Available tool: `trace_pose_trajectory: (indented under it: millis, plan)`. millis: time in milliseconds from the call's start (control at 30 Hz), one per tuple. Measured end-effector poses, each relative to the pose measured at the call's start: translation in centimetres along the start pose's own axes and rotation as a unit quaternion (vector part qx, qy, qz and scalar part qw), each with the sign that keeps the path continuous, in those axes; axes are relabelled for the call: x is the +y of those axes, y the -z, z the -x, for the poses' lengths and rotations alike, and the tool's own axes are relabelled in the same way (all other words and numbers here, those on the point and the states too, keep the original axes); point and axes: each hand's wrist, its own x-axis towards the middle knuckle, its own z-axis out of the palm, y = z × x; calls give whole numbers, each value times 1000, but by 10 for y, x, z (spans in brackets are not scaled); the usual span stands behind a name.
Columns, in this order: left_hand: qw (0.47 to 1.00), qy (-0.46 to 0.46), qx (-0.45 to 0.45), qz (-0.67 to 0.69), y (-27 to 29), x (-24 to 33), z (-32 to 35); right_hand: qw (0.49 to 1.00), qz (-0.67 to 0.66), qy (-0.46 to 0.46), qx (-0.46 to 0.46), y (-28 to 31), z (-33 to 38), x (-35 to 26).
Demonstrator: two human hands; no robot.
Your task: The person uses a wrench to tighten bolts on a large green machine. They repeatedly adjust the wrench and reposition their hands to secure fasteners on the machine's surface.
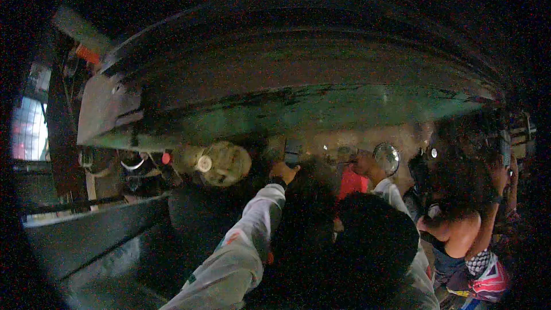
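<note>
My left hand (pixel 283 171), in a pale sleeve with a dark band at the wrist, reaches forward under a long greenish edge. Its fingers look curled, just below a dark flat piece (pixel 291 149); what lies in them is too dim to make out. Farther right, my right hand (pixel 367 165) looks closed, with a thin dark thing at its fingertips that I cannot name. A bright red piece (pixel 352 181) hangs just below that hand, and a round shiny disc (pixel 386 158) is beside it. A dark rounded shape (pixel 376 241) hides part of my right arm.
A broad dark panel with a green lower face (pixel 344 105) spans overhead. A large pale round container (pixel 225 163) stands left of my left hand. Another person (pixel 459 229), arm raised, is close on the right. A grey ledge (pixel 97 224) lies lower left.
</note>
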Motion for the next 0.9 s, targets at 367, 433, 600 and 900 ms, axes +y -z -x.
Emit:
trace_pose_trajectory:
  millis: [367,433,600,900]
  plan:
    - [959,-65,-5,274,29,-10,-4,972,-190,85,108,38,11,-63]
    - [935,-84,-114,325,87,22,39,976,-159,81,126,67,29,-70]
    - [922,-149,-256,248,185,81,130,972,-207,114,3,132,63,-97]
    - [875,-348,-4,336,306,140,287,948,-201,244,-25,322,197,-241]
